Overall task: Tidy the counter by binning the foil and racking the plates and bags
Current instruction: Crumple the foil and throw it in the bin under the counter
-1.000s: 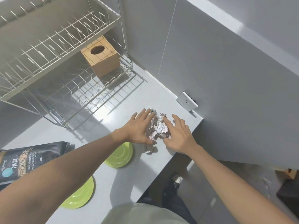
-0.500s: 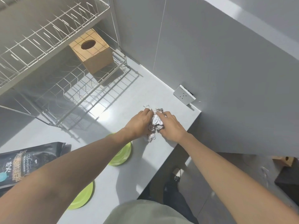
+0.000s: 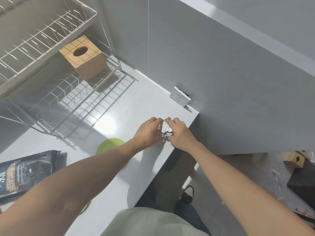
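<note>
A crumpled wad of silver foil sits near the counter's right end, squeezed between both hands. My left hand wraps it from the left and my right hand from the right, fingers curled over it. A green plate lies just left of my left wrist, half hidden by the forearm. A second green plate shows only as a sliver under my left arm. A black bag lies flat at the left edge. The white wire dish rack stands at the back left.
A wooden tissue box sits on the rack's lower shelf. A white wall socket is fixed just behind the foil. The counter edge drops to the floor on the right, where a wooden block and dark objects lie.
Both hands have closed in on the foil and pressed it from a loose spread sheet into a small tight wad. The camera view has shifted slightly.
</note>
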